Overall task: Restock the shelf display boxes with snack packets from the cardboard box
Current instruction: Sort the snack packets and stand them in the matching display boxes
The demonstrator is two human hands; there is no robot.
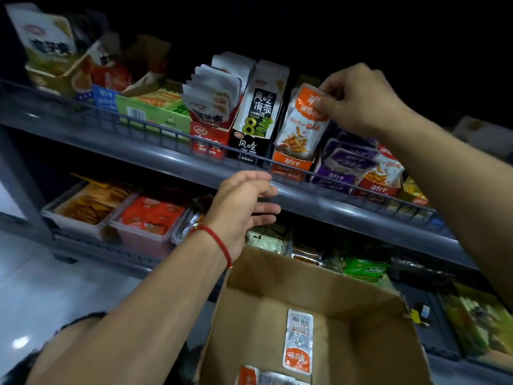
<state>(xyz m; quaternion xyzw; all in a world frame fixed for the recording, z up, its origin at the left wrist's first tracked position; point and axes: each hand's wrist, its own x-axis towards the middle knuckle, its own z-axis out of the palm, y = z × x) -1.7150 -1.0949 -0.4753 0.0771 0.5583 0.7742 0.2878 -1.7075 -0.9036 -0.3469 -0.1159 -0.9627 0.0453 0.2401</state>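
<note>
Right now your right hand (358,100) pinches the top of an orange-and-white snack packet (302,120), which stands upright in the orange display box (290,165) on the upper shelf (155,154). Your left hand (244,207), fingers loosely spread and holding nothing, hovers above the cardboard box (313,298), where a silver-backed packet (298,341) lies flat.

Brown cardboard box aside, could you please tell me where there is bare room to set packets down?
Bare room shows only on the brown cardboard box floor around the orange-and-silver packet. The grey wire-fronted upper shelf is crowded; the right hand grips orange-and-white packets in the orange display box.
</note>
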